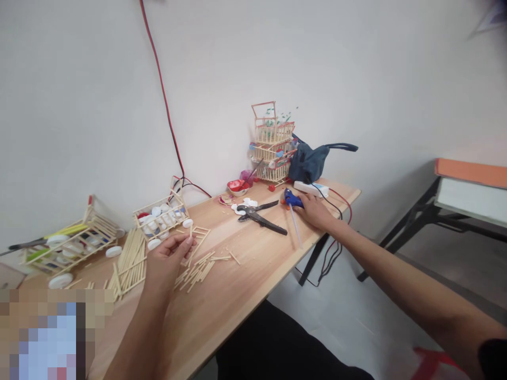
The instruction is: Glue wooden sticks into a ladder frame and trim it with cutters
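Both hands busy at the desk (245,285)
The left hand (168,261) fingers pinch a small wooden stick (190,230); the right hand (316,212) lies on the blue glue gun (292,198), and I cannot tell if it grips.

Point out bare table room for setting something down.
Bare: the wood between the loose sticks and the pliers, running to the near table edge. Crowded: stick baskets at left, glue gun and bag at the far corner.

A craft workbench: glue gun (292,199), cut sticks (198,270), stick-built baskets (272,142).
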A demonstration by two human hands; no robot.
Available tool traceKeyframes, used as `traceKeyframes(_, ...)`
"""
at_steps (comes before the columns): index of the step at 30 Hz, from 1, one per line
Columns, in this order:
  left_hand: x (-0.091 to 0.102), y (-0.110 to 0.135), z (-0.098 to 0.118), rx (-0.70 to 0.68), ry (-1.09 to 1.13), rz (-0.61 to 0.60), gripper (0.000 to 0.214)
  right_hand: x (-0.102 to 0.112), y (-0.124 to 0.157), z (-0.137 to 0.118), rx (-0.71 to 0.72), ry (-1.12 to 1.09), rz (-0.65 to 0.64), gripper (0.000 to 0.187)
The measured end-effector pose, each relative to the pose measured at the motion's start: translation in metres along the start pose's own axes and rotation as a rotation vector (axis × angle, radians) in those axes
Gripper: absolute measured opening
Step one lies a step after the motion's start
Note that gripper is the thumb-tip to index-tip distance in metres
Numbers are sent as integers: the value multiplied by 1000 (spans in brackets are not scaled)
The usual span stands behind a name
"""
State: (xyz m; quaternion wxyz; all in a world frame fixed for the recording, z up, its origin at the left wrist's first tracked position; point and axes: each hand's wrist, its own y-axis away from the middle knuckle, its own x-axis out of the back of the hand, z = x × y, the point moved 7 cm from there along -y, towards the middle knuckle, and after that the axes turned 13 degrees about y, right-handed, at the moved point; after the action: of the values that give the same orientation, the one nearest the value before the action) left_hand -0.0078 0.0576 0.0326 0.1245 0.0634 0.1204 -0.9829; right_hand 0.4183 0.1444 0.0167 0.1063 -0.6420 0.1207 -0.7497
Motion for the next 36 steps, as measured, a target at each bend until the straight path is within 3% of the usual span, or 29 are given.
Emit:
traceKeyframes(9,-2,0,-2,6,5,-24,33,9,5,8,24,-27,41,54)
traceKeyframes(11,-2,-1,-4,5,39,-31,31,25,7,7,22,-52,81,51)
traceKeyframes(14,-2,-2,-8,39,118,-21,33,65,13,-8,25,-181,228,44)
traceKeyframes(17,-4,-1,-13,104,208,9,39,105,24,-55,140,-482,308,33)
traceKeyframes(19,-6,1,-15,130,241,12,41,119,30,-101,245,-722,271,29)
traceKeyframes(23,-9,3,-13,137,258,2,41,118,39,-202,424,-1059,67,24)
traceKeyframes(25,-7,2,-12,133,272,7,42,112,40,-237,466,-1172,12,25)
traceKeyframes(29,-4,0,-10,111,254,12,40,99,33,-270,428,-1329,-34,23)
traceKeyframes(36,-3,-1,-12,118,177,9,39,87,30,-286,437,-1594,-175,23)
